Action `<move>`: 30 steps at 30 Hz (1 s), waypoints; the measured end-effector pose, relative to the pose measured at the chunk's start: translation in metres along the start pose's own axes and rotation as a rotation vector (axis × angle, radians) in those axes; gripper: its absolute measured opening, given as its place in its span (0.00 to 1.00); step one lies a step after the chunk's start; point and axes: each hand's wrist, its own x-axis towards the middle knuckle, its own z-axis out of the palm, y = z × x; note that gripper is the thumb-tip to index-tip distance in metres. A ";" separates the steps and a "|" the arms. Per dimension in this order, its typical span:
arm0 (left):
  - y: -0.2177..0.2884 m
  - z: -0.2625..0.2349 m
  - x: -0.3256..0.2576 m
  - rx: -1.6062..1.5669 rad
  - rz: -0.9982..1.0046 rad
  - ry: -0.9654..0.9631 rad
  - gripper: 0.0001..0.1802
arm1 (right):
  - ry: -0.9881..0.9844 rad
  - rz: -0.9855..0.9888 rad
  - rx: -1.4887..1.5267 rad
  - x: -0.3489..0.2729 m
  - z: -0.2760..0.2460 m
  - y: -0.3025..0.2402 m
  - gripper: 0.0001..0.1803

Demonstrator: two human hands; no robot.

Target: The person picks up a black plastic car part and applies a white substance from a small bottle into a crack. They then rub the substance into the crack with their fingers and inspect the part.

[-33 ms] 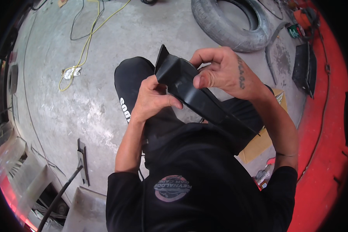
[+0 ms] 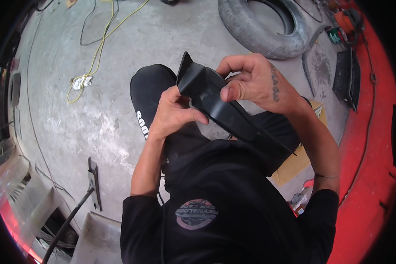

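A glossy black molded plastic part (image 2: pixel 214 105), long and hollowed with a pointed flange at its far end, is held above my lap. My left hand (image 2: pixel 174 113) grips its near-left edge, thumb on the hollowed face and the other fingers mostly hidden behind it. On the opposite edge, my right hand (image 2: pixel 259 83) pinches the rim between thumb and curled fingers. The part slants down from its far-left end toward my right thigh, its lower end tapering to a thin tip by my right forearm.
Beyond my hands lies a dusty tire (image 2: pixel 237 37). A yellow cord (image 2: pixel 102 42) loops across the concrete floor at far left. Cardboard (image 2: pixel 292 167) is under my right leg. Another black part (image 2: pixel 345 79) rests by the red surface (image 2: pixel 361 176). A grey tray (image 2: pixel 97 235) sits at lower left.
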 end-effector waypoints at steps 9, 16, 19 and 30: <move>0.010 0.005 -0.006 0.038 -0.080 0.016 0.37 | -0.078 0.092 0.103 0.000 0.001 -0.009 0.31; 0.007 0.014 -0.003 -0.024 0.081 0.049 0.40 | -0.099 -0.016 -0.025 0.000 -0.002 -0.006 0.32; 0.008 0.013 -0.003 0.012 0.021 0.042 0.40 | -0.104 -0.048 -0.152 -0.004 -0.009 -0.009 0.32; 0.002 0.017 -0.001 0.176 0.296 0.094 0.38 | -0.082 -0.120 -0.415 -0.006 -0.007 -0.004 0.23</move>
